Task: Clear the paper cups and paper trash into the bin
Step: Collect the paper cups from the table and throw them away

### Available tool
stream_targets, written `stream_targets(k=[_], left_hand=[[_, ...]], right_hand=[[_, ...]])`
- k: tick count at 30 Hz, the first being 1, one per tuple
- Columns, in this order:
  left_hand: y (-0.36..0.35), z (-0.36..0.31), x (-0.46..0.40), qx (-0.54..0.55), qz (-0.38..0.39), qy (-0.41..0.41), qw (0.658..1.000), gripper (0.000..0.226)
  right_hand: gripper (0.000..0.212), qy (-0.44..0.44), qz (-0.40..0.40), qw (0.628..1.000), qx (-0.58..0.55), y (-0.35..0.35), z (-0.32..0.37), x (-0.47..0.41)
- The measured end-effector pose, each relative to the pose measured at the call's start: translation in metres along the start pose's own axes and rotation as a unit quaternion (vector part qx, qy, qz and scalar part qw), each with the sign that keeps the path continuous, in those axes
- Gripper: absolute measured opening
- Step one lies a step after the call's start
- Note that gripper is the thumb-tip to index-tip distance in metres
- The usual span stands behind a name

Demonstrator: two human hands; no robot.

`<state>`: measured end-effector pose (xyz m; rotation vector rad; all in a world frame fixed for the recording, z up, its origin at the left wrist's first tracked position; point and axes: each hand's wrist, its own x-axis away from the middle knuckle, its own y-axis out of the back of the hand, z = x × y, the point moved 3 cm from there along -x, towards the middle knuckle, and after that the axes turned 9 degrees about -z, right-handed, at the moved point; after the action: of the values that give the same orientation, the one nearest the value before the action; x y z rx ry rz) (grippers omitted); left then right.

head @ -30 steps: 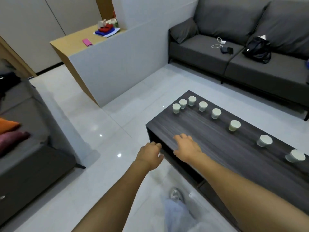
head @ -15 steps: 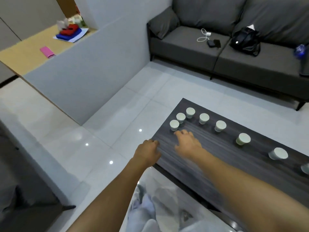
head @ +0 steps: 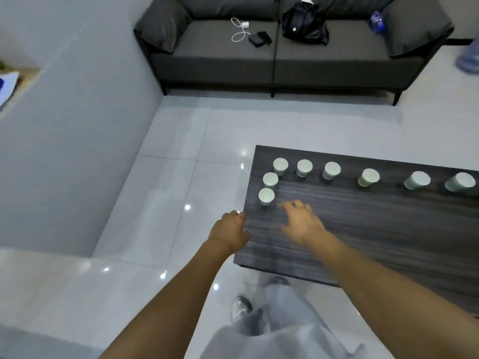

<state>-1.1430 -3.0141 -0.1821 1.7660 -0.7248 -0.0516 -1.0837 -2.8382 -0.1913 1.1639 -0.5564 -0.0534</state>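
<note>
1. The left hand [head: 229, 230] is loosely curled, with the fingers bent inward. It holds nothing. It is at the near left corner of the dark wood-grain rectangular worktop [head: 375, 229]; whether it touches the edge cannot be told because of blur.
2. The right hand [head: 300, 221] is spread, palm down, with the fingers stretched forward over the worktop. It grasps nothing. Its fingertips [head: 286, 204] are just beside the nearest white paper cup [head: 266, 196] but apart from it.
3. The white paper cups stand on the worktop along its left end and far edge. After the nearest cup comes a second cup [head: 270, 180] behind it, then a corner cup [head: 280, 166].
4. From the corner the row goes to the right along the far edge: a fourth cup [head: 304, 167], a fifth cup [head: 331, 170], a sixth cup [head: 368, 177] with a slightly greenish side, a seventh cup [head: 417, 180] and an eighth cup [head: 460, 181].
5. The cups are apart from each other, and the gaps are wider toward the right.
6. No bin shows in this view.
7. Beyond the worktop is a glossy white tiled floor [head: 181, 151], and behind it a dark grey fabric sofa [head: 311, 60] with a black bag [head: 304, 23] and a white cable [head: 239, 31] on its seat.
8. At the bottom, the person's light grey trousers [head: 280, 327] and one shoe [head: 241, 307] are seen.
</note>
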Motion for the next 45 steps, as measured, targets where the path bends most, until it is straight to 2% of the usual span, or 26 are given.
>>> stream_targets(k=[10,16,23,30,36,39,45], left_hand=[[-0.02,0.001,-0.094,0.031,0.045,0.022,0.998,0.046],[-0.054,-0.003,-0.169,0.068,0.066,0.074,0.993,0.048],[-0.102,-0.002,-0.229,0.137,0.025,0.157,0.978,0.048],[-0.156,0.007,-0.271,0.128,0.011,0.181,0.975,0.063],[-0.203,0.001,-0.302,0.077,0.022,0.188,0.979,0.075],[-0.219,-0.002,-0.31,0.064,0.031,0.199,0.977,0.079],[-0.241,-0.002,-0.322,0.057,0.04,0.181,0.981,0.067]], right_hand=[[0.061,-0.031,0.034,0.999,-0.001,0.01,-0.032,-0.096],[0.06,0.019,0.064,0.997,0.035,0.0,-0.05,-0.189],[0.064,0.083,0.105,0.989,0.07,-0.038,-0.06,-0.282],[0.067,0.141,0.124,0.978,0.09,-0.086,-0.066,-0.341],[0.08,0.217,0.125,0.959,0.129,-0.123,-0.068,-0.373],[0.077,0.238,0.139,0.951,0.141,-0.136,-0.068,-0.379],[0.063,0.246,0.139,0.948,0.147,-0.164,-0.069,-0.387]])
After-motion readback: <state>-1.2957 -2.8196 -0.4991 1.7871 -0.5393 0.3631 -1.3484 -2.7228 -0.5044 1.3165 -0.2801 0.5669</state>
